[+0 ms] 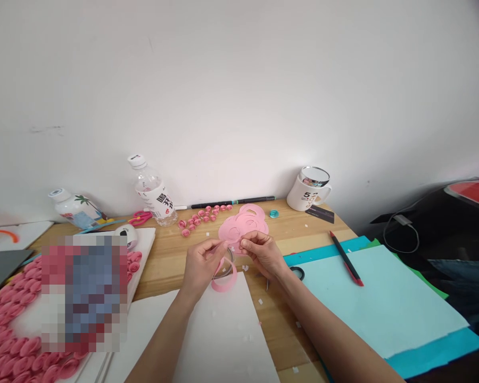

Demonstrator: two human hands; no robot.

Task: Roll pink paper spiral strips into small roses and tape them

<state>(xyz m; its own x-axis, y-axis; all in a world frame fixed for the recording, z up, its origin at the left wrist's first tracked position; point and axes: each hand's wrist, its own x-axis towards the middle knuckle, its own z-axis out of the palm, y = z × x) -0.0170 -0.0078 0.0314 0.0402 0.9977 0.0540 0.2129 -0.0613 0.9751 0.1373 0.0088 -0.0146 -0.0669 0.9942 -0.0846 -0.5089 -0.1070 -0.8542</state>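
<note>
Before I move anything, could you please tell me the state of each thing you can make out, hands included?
Pink strip: curled into a loop, held
Left hand: pinched on the pink strip
Right hand: pinched on the pink strip
Pink paper: cut in curves
Pink coils: rolled up
Blue coil: rolled up
Clear bottle: upright, capped
Small bottle: capped
Mug: upright
Red-and-black pen: lying down

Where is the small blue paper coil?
In the head view, the blue coil sits right of centre, between the pink paper pieces and the white mug.
</note>
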